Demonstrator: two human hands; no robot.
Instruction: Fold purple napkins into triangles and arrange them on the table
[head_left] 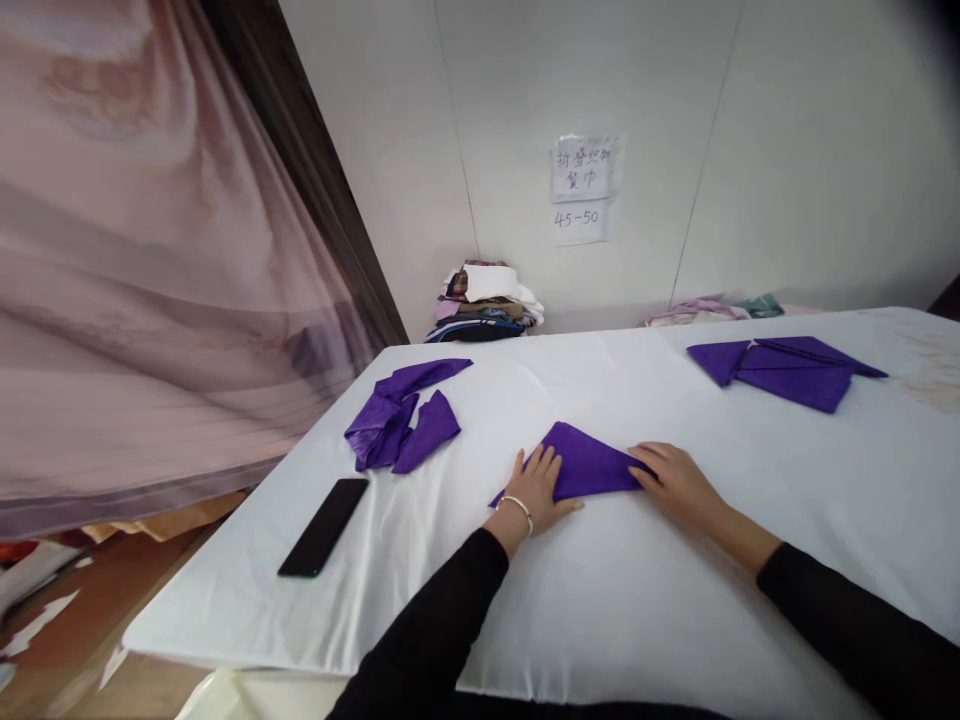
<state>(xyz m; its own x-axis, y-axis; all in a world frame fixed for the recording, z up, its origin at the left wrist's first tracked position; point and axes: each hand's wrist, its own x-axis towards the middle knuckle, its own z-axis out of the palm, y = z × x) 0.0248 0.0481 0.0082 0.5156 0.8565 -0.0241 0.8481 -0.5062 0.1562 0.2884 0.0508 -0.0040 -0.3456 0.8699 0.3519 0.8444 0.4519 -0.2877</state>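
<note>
A purple napkin [589, 465], folded into a flat triangle, lies on the white-covered table in front of me. My left hand [536, 490], with a bracelet at the wrist, rests flat on its left part with the fingers spread. At the right corner of the napkin, my right hand [671, 480] has its thumb and fingers closed on the cloth; the very tip is partly hidden by them. A second purple napkin [795, 370] lies folded into a pointed shape at the back right. To the left, more purple cloth [390, 420] lies loose and crumpled.
A black phone [324, 528] lies on the white tablecloth [420, 600] near the left edge. Behind the table are a pile of folded clothes [487, 300] and some pinkish cloth [697, 311]. A pink curtain [150, 250] hangs at the left; handwritten papers [581, 190] are on the wall.
</note>
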